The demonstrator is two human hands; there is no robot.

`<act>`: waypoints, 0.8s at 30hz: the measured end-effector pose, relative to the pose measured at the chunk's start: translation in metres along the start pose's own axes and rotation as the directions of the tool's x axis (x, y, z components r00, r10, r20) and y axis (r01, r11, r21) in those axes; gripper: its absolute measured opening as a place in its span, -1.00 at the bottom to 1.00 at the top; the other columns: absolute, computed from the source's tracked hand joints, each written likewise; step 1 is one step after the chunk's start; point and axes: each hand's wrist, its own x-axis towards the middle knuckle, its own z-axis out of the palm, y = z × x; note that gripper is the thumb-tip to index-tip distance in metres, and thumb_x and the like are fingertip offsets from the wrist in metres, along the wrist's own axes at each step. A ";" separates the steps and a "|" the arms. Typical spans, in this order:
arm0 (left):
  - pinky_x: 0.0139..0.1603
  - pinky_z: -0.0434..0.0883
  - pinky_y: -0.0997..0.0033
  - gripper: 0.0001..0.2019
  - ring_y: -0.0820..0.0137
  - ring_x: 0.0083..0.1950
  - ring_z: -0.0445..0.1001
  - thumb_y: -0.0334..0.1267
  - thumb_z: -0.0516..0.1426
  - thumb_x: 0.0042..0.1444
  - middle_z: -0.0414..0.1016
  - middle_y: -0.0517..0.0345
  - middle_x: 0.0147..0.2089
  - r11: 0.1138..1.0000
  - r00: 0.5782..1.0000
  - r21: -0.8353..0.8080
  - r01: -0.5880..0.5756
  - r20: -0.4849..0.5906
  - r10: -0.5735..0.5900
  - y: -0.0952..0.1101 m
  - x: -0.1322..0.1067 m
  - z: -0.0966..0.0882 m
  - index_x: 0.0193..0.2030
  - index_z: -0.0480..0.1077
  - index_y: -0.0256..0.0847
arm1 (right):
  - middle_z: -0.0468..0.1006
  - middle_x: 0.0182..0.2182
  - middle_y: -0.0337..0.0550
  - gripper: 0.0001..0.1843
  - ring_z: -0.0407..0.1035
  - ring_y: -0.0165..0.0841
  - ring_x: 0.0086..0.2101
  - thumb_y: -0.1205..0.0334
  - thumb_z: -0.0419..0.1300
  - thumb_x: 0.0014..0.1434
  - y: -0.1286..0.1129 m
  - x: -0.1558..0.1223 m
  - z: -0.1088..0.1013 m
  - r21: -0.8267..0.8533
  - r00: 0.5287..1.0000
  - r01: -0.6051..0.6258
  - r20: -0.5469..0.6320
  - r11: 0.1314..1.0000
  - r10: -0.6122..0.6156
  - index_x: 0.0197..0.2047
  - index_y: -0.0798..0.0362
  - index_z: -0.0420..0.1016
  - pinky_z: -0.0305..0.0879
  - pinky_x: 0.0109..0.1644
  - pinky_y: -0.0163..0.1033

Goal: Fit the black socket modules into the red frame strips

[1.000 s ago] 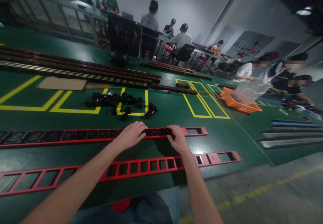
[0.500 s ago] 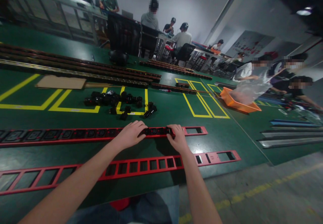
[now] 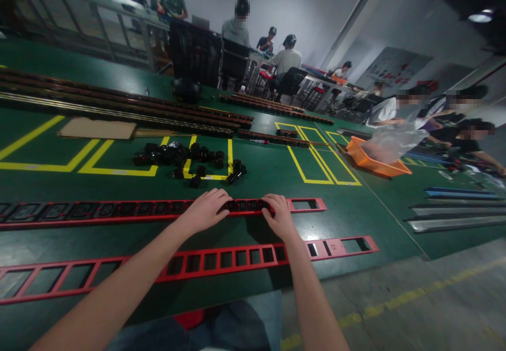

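My left hand (image 3: 206,207) is closed over a long red strip (image 3: 318,204) whose openings hold a row of black socket modules (image 3: 106,210). Farther right on the same strip, my right hand (image 3: 278,211) grips with thumb and fingers around its edges, at a black socket module partly under the fingertips. Between the two hands, small black sockets (image 3: 242,205) show in the strip. The strip's right end has an uncovered opening. Nearer to me, under my forearms, lies a second red strip (image 3: 227,273) with open slots.
Loose black modules (image 3: 160,154) lie in a heap beyond the strip, beside cardboard (image 3: 98,128). Long dark rails (image 3: 118,109) run across the green table (image 3: 261,174). An orange bin (image 3: 375,164) with plastic film stands right, near metal profiles (image 3: 446,210). Several people work farther off.
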 end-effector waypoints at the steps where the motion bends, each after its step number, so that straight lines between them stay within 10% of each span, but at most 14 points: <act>1: 0.12 0.37 0.16 -0.71 0.21 0.08 0.38 -0.20 0.07 0.27 0.45 0.03 0.06 1.000 1.000 0.000 0.003 0.005 -0.003 0.000 0.000 0.000 0.10 0.40 -0.16 | 0.53 0.02 -0.07 -0.71 0.31 -0.15 0.05 0.28 0.12 0.27 0.001 0.000 0.000 -0.008 1.000 -0.010 0.003 1.000 0.010 0.04 -0.02 0.49 0.20 0.13 0.03; 24: 0.08 0.34 0.17 -0.59 0.19 0.10 0.39 -0.12 0.15 0.24 0.45 0.02 0.11 0.971 0.997 0.238 -0.011 0.080 -0.008 0.005 -0.008 -0.014 0.21 0.34 -0.12 | 0.49 0.09 -0.04 -0.50 0.29 -0.08 0.16 -0.02 0.20 0.23 0.004 0.001 0.003 -0.181 0.983 -0.119 0.118 0.976 0.142 0.20 -0.09 0.38 -0.07 0.34 0.22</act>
